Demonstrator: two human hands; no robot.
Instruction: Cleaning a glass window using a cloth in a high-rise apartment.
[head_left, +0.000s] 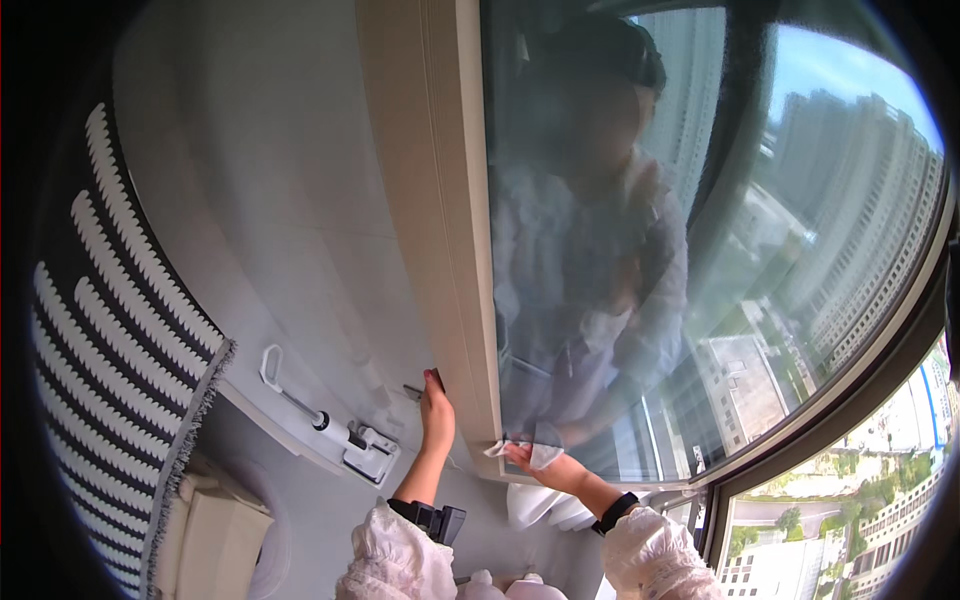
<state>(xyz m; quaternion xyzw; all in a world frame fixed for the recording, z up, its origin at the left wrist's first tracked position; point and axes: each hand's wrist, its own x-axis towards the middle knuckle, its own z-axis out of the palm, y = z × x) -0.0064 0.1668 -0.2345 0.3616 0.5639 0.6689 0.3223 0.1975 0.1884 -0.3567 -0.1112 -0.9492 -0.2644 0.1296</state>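
In front of me is a window sash with a beige frame (420, 187) and a large glass pane (600, 315). My left hand (437, 416) is closed around a dark handle (439, 381) at the inner side of the frame, thumb upward; most of its fingers are hidden. Low on the pane, near the frame's bottom corner, my right hand (555, 471) presses a white cloth (546, 454) to the glass. Part of the cloth sticks out past the fingers toward the frame. The pane mirrors a person's upper body and the arm with the cloth.
A white long-handled tool with a flat head (371, 454) lies left of my left hand. Farther left are a fringed black-and-white striped textile (135, 390) and a beige box-like object (217, 532). Tall buildings (862, 187) stand outside; an opening at lower right shows ground far below.
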